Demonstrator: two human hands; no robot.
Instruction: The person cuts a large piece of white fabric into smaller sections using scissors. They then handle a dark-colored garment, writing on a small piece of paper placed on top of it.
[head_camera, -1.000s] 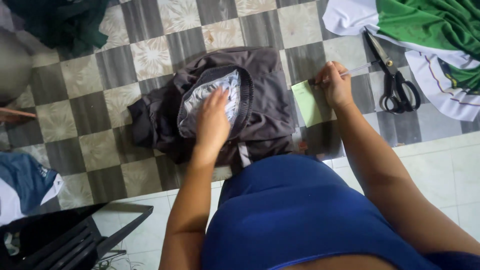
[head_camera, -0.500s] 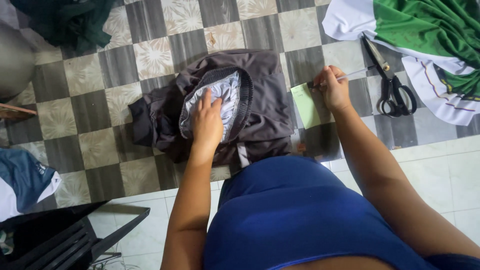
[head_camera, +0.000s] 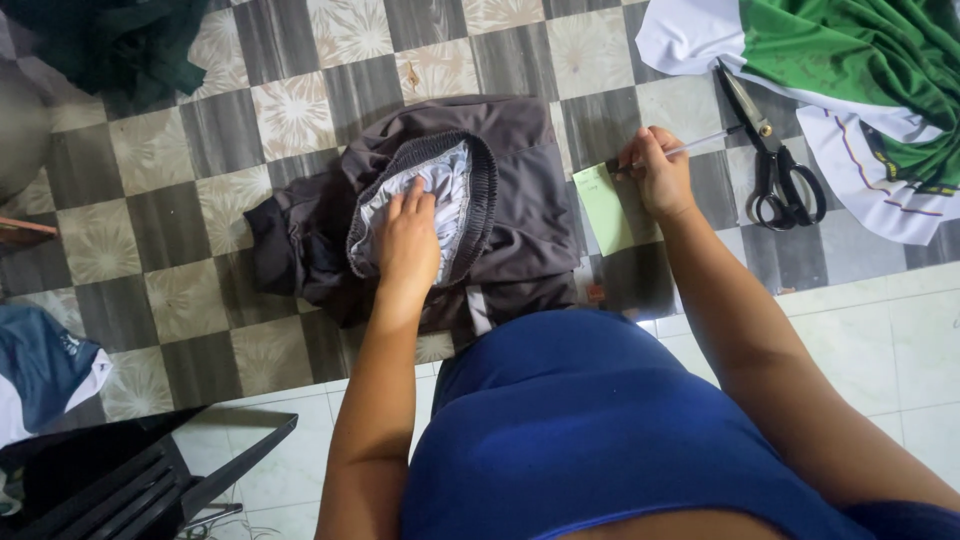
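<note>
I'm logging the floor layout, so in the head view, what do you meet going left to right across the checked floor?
Blue cloth → grey shorts with the left hand on them → green note paper → right hand holding a pen → scissors → green and white cloth.

Single view, head-worn camera: looks steeply down from above the person's own chest onto the tiled floor (head_camera: 300, 110), close range, forearms entering from 6 o'clock toward 12 o'clock.

Black scissors (head_camera: 775, 165) lie on the checkered floor (head_camera: 180, 240) beside a green and white garment (head_camera: 850, 70) in the floor's far right corner.
</note>
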